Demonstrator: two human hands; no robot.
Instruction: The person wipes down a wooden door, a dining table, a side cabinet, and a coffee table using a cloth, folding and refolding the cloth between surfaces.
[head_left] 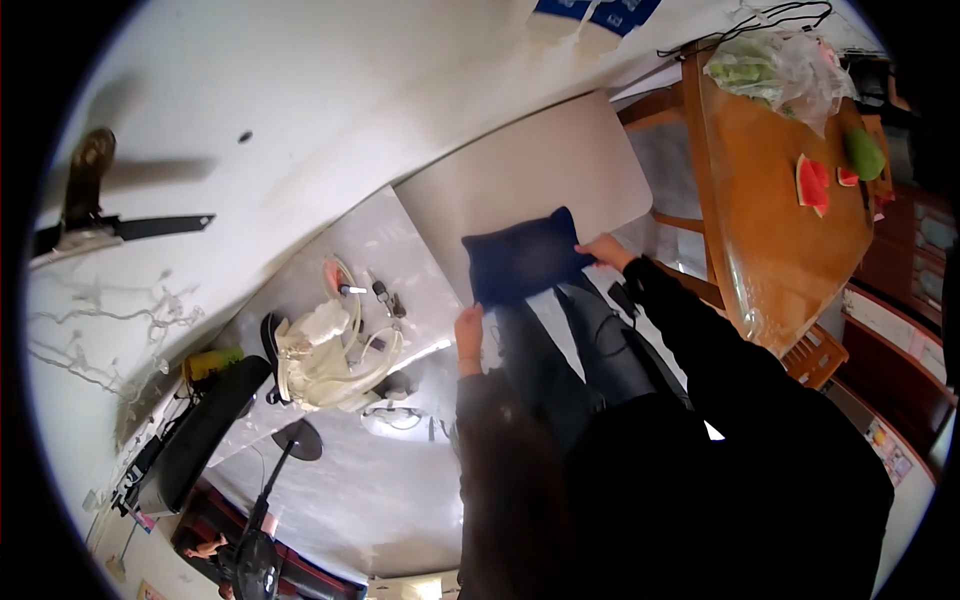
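Note:
A dark blue cloth [525, 262] is spread between my hands, above my legs and partly over the beige surface [530, 165]. My left hand [469, 328] is closed at the cloth's lower left corner. At the cloth's right edge, my right hand [603, 251] pinches the fabric. The cloth looks roughly rectangular, with pointed corners and slight creases.
To the left, a pale marbled table [405, 250] holds a cream bag [315, 355] and keys [385, 295]. A wooden table [750, 190] at the right bears watermelon pieces [812, 185] and a plastic bag [785, 75]. A black fan [257, 565] stands lower left.

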